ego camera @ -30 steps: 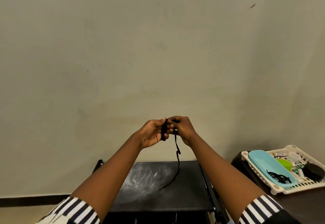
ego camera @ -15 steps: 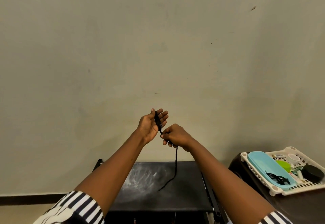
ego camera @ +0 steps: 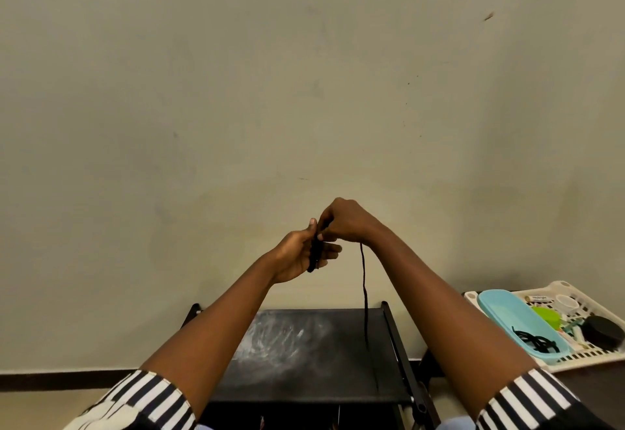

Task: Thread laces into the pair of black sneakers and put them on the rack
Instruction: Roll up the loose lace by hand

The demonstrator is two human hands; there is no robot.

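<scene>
2 bare forearms reach forward, each from a short sleeve: the left sleeve and the right sleeve are both in bold black and white stripes. The left hand and right hand wear no gloves, rings or watch.

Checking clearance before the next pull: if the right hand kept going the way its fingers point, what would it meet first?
Probably the left hand, holding the bundled black lace: the right hand points down-left, already about touching.

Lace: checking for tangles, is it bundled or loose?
Partly bundled: a bunch sits in the left hand; the lace tail hangs loose from the right hand.
</scene>
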